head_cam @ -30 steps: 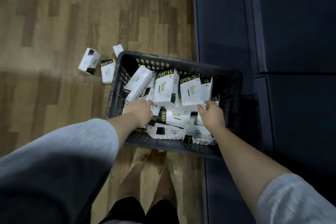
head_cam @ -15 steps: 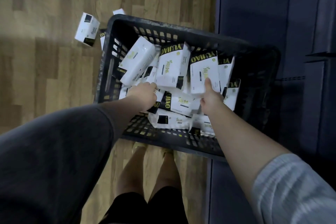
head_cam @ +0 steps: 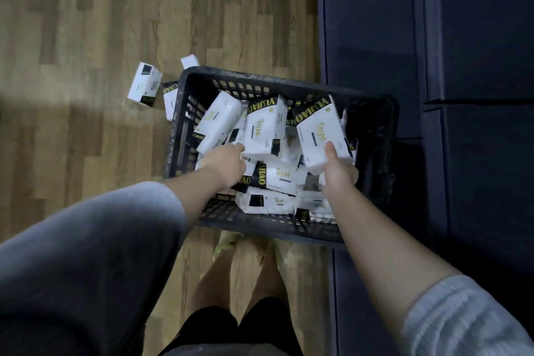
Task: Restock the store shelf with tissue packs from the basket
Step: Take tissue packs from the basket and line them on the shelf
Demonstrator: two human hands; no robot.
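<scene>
A black plastic basket (head_cam: 289, 82) stands on the wooden floor, holding several white tissue packs with black and yellow bands. My right hand (head_cam: 338, 169) grips one tissue pack (head_cam: 319, 131) by its near end and holds it tilted above the pile. My left hand (head_cam: 228, 162) reaches into the basket's left side, its fingers down among the packs beside another white pack (head_cam: 264, 131); what the fingers hold is hidden.
Dark blue shelf panels (head_cam: 476, 66) run along the right, close to the basket. A loose tissue pack (head_cam: 146, 85) and two more packs (head_cam: 170, 98) lie on the floor left of the basket. My legs and feet (head_cam: 245, 263) stand just behind it.
My right hand has lifted its pack up out of the pile. My left hand stays among the packs at the left. The camera has pulled back a little.
</scene>
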